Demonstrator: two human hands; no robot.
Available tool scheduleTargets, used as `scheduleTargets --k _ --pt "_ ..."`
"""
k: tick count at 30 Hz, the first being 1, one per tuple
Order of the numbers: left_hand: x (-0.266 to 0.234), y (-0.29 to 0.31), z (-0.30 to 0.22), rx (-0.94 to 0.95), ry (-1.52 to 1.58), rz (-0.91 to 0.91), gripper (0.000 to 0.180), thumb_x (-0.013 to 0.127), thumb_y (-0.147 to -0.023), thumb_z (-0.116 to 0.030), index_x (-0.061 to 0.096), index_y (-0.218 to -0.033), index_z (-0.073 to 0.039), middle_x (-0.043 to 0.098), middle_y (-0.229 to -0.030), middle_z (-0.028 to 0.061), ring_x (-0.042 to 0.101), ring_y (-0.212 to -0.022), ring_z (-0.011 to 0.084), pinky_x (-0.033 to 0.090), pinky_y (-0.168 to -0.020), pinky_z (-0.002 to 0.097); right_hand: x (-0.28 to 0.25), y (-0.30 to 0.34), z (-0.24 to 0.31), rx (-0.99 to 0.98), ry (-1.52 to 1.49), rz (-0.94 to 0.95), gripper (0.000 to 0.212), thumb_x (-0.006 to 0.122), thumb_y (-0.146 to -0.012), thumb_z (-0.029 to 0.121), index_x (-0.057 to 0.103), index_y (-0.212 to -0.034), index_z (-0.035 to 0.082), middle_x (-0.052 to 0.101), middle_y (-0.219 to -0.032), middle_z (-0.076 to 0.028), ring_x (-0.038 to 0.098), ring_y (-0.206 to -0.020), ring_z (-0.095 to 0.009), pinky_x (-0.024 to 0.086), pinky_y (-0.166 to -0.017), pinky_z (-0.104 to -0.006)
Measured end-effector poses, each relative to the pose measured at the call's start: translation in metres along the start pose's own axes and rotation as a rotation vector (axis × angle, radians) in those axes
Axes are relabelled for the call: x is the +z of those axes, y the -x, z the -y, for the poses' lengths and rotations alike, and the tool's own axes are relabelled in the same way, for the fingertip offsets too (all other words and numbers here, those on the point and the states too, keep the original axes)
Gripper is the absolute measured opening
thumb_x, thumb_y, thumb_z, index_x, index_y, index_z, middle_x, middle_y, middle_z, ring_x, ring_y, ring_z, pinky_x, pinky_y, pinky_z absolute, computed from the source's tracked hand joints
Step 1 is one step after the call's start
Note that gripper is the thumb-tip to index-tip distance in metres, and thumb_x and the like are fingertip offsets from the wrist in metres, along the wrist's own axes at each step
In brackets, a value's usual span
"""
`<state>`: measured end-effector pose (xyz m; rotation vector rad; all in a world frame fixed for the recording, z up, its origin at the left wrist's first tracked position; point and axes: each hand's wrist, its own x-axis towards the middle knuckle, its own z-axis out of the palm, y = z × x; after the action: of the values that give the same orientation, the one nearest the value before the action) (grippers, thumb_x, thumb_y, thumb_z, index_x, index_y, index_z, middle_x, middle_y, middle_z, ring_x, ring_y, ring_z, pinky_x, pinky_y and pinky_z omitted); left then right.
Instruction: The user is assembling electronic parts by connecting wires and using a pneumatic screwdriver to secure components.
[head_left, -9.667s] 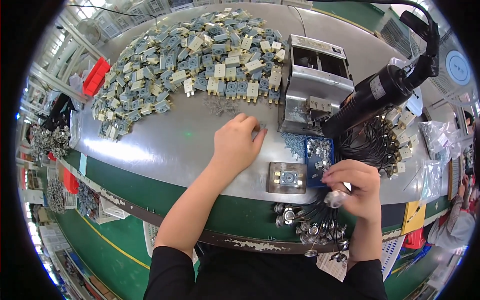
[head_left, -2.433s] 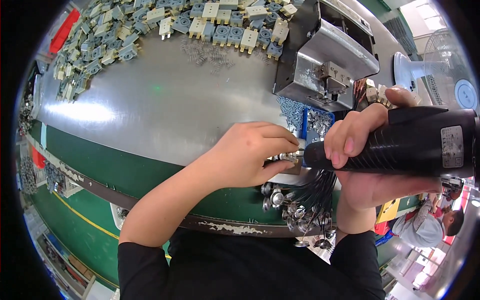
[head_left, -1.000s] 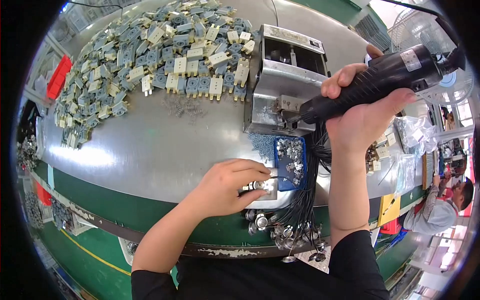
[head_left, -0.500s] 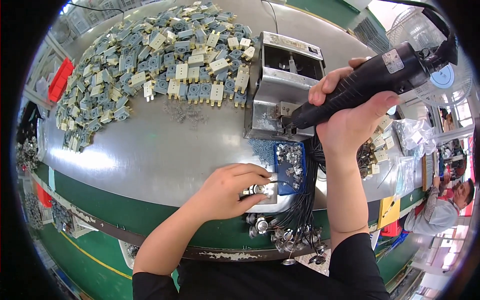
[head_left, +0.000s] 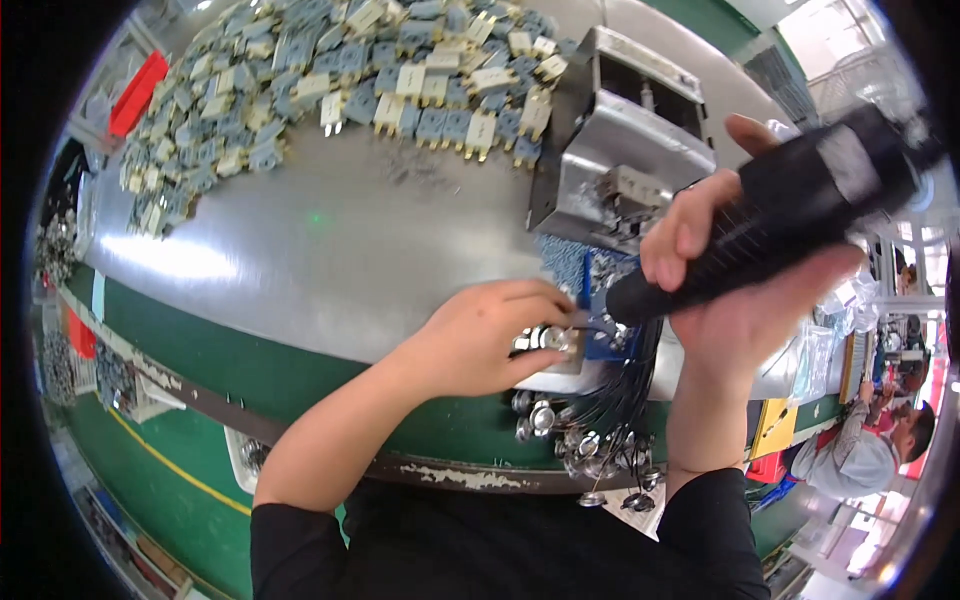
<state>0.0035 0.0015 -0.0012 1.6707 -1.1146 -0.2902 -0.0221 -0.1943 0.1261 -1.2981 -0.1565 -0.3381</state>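
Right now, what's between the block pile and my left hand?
In the head view, small scattered metal bits, then bare tabletop, lie between the pile and your left hand.

Bright light is flooding the room, 1 white glare streak [head_left: 172, 257] is burning out the left of the steel tabletop [head_left: 390, 250], and 1 green light dot [head_left: 317, 217] is glowing. Motion blur is smearing the right hand [head_left: 735, 318] and black power tool [head_left: 780, 210]. Fisheye distortion is bending the bench edge [head_left: 215, 408].
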Motion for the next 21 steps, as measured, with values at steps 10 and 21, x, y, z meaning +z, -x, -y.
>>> scheduleTargets --k 10,21 --pt "-0.001 0.003 0.000 -0.038 -0.017 -0.006 0.031 0.080 -0.086 -0.023 0.070 -0.107 -0.003 0.071 -0.118 0.0083 0.070 -0.102 0.0323 0.057 -0.085 0.0433 0.041 0.026 -0.024 -0.004 0.132 -0.084 0.131 0.042 -0.073 0.101 0.032 -0.153 -0.002 0.053 -0.073 -0.006 0.051 -0.050 -0.018 0.047 -0.052 -0.0337" --pt "0.001 0.007 0.001 -0.006 -0.016 -0.056 0.031 0.080 -0.085 -0.023 0.070 -0.107 -0.004 0.071 -0.113 0.0080 0.070 -0.100 0.0335 0.056 -0.085 0.0443 0.032 0.034 -0.036 0.017 0.100 0.029 0.124 0.045 -0.072 0.101 0.038 -0.146 0.001 0.054 -0.074 -0.006 0.054 -0.054 -0.018 0.048 -0.054 -0.0339"
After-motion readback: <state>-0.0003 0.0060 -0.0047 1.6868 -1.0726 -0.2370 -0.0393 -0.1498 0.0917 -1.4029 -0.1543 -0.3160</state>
